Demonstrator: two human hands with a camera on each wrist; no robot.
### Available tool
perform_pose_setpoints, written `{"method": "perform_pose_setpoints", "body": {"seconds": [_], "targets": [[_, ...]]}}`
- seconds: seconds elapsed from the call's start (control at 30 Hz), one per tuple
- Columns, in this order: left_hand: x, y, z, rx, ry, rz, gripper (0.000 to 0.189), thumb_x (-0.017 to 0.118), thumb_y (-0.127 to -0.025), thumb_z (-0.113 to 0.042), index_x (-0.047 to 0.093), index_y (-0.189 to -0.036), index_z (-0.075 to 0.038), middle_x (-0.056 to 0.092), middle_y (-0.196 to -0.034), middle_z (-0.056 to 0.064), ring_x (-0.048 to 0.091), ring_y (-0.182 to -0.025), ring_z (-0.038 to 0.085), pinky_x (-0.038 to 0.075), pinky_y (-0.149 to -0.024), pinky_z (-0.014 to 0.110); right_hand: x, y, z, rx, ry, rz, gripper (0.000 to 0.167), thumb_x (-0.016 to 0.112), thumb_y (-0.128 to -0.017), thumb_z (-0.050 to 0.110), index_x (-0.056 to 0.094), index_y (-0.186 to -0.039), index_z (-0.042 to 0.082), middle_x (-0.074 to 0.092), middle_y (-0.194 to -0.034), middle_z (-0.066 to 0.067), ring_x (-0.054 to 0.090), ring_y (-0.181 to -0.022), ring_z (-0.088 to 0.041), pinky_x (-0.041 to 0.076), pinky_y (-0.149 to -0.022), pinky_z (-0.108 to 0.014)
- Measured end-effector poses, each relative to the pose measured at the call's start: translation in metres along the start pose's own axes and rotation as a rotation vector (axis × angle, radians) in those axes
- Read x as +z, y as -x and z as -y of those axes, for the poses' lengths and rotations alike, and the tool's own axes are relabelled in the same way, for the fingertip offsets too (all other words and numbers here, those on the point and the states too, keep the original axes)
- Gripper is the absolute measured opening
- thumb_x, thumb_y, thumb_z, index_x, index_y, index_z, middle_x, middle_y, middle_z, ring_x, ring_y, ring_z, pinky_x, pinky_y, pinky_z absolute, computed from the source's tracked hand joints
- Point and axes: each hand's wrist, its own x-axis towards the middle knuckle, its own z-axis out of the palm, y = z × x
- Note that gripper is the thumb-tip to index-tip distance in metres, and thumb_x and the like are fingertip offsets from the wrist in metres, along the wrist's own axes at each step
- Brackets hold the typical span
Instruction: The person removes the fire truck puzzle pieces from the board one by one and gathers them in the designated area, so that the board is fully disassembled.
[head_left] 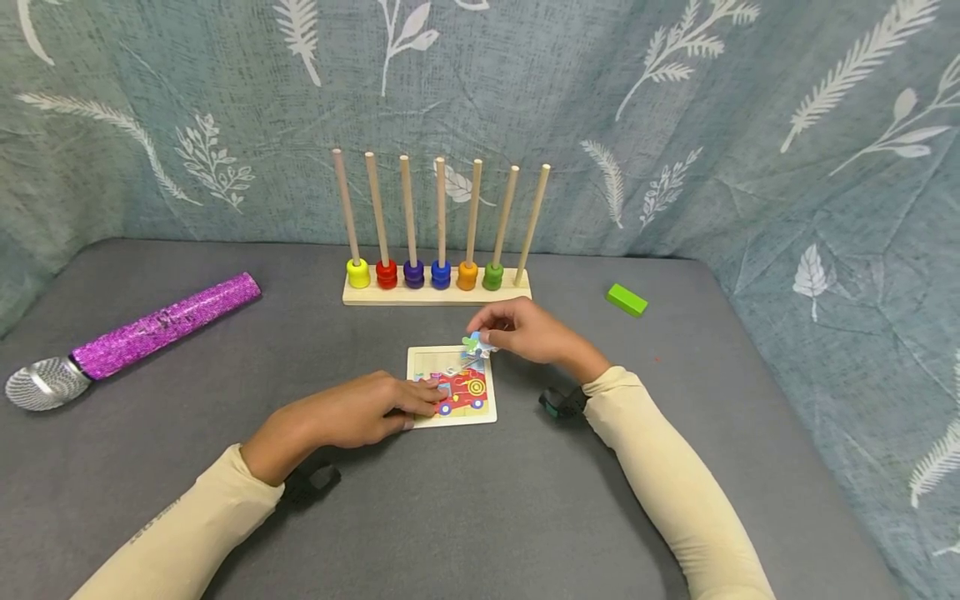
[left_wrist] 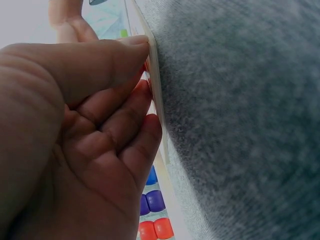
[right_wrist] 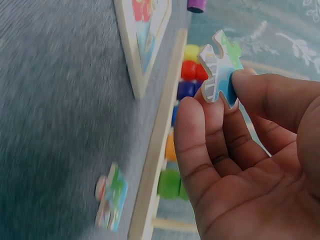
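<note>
A wooden jigsaw puzzle board [head_left: 452, 422] with a red vehicle picture lies on the grey table. My left hand [head_left: 367, 408] rests on its left side, fingers on the picture and thumb at the frame's near edge. Over the board's far right corner, my right hand [head_left: 528, 332] pinches a jigsaw piece [right_wrist: 220, 70] between thumb and fingers. That piece is blue, green and white, and it is held up off the board. In the right wrist view, another jigsaw piece [right_wrist: 114, 197] lies on the table; the right hand appears to hide it in the head view.
Behind the board stands a wooden bead stand [head_left: 435, 297] with upright pegs and coloured beads. A purple glittery microphone [head_left: 165, 333] lies at the left. Toward the right is a green block [head_left: 627, 300]. A patterned curtain [head_left: 480, 108] hangs along the table's far edge.
</note>
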Motion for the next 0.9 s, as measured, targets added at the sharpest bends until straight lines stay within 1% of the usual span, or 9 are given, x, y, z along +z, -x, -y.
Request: {"method": "perform_pose_setpoints", "body": {"seconds": [0.13, 0.23, 0.33, 0.43, 0.67, 0.73, 0.8, 0.9], "targets": [[0.001, 0.001, 0.001, -0.003, 0.001, -0.001, 0.036, 0.059, -0.091, 0.008, 0.065, -0.125, -0.001, 0.055, -0.137, 0.012, 0.050, -0.127, 0.031, 0.042, -0.100, 0.049, -0.008, 0.007, -0.003, 0.015, -0.005, -0.030, 0.018, 0.056, -0.097, 0.000, 0.069, -0.108, -0.001, 0.066, -0.088, -0.005, 0.051, -0.067, -0.016, 0.044, -0.059, -0.028], [0.001, 0.001, 0.002, 0.006, -0.007, -0.008, 0.036, 0.058, -0.091, 0.008, 0.066, -0.125, -0.001, 0.055, -0.137, 0.012, 0.050, -0.127, 0.030, 0.042, -0.100, 0.048, -0.016, 0.013, -0.007, 0.036, 0.001, -0.052, 0.018, 0.056, -0.096, 0.000, 0.069, -0.108, -0.001, 0.065, -0.088, -0.006, 0.050, -0.066, -0.018, 0.044, -0.058, -0.029], [0.001, 0.000, 0.002, 0.032, -0.024, -0.021, 0.035, 0.059, -0.091, 0.008, 0.066, -0.124, 0.000, 0.056, -0.136, 0.013, 0.051, -0.126, 0.030, 0.043, -0.099, 0.048, -0.022, 0.020, -0.011, 0.058, 0.015, -0.070, 0.019, 0.056, -0.096, -0.001, 0.069, -0.109, -0.002, 0.066, -0.090, -0.007, 0.052, -0.070, -0.017, 0.044, -0.061, -0.029], [0.002, 0.000, 0.002, 0.044, -0.033, -0.025, 0.034, 0.059, -0.091, 0.008, 0.066, -0.123, 0.000, 0.056, -0.136, 0.013, 0.052, -0.126, 0.030, 0.044, -0.099, 0.047, -0.026, 0.026, -0.015, 0.075, 0.030, -0.073, 0.019, 0.056, -0.096, 0.000, 0.069, -0.109, -0.002, 0.067, -0.094, -0.007, 0.054, -0.074, -0.017, 0.045, -0.064, -0.030], [0.002, 0.000, 0.002, 0.036, -0.029, -0.016, 0.036, 0.058, -0.091, 0.009, 0.065, -0.125, 0.000, 0.055, -0.136, 0.014, 0.051, -0.126, 0.030, 0.045, -0.098, 0.046, -0.036, 0.038, -0.021, 0.093, 0.028, -0.114, 0.019, 0.059, -0.095, -0.001, 0.070, -0.109, -0.004, 0.069, -0.102, -0.011, 0.061, -0.083, -0.017, 0.049, -0.071, -0.029], [0.002, -0.001, 0.002, 0.039, -0.028, -0.017, 0.036, 0.058, -0.090, 0.009, 0.065, -0.124, 0.001, 0.055, -0.136, 0.014, 0.051, -0.126, 0.030, 0.044, -0.098, 0.047, -0.040, 0.041, -0.021, 0.098, 0.026, -0.129, 0.019, 0.059, -0.094, -0.002, 0.070, -0.109, -0.004, 0.069, -0.103, -0.013, 0.061, -0.084, -0.016, 0.049, -0.072, -0.029], [0.002, 0.000, 0.002, 0.032, -0.024, -0.015, 0.036, 0.058, -0.091, 0.008, 0.065, -0.125, 0.001, 0.055, -0.137, 0.013, 0.051, -0.126, 0.030, 0.044, -0.098, 0.047, -0.045, 0.044, -0.021, 0.108, 0.047, -0.138, 0.019, 0.059, -0.094, -0.001, 0.071, -0.109, -0.003, 0.070, -0.104, -0.013, 0.061, -0.083, -0.016, 0.049, -0.071, -0.027], [0.003, 0.000, 0.003, 0.035, -0.028, -0.018, 0.036, 0.058, -0.091, 0.008, 0.066, -0.124, 0.000, 0.056, -0.136, 0.012, 0.051, -0.126, 0.029, 0.044, -0.098, 0.046, -0.052, 0.048, -0.023, 0.127, 0.075, -0.131, 0.019, 0.059, -0.094, -0.001, 0.071, -0.109, -0.004, 0.070, -0.103, -0.013, 0.060, -0.082, -0.016, 0.048, -0.070, -0.028]]}}
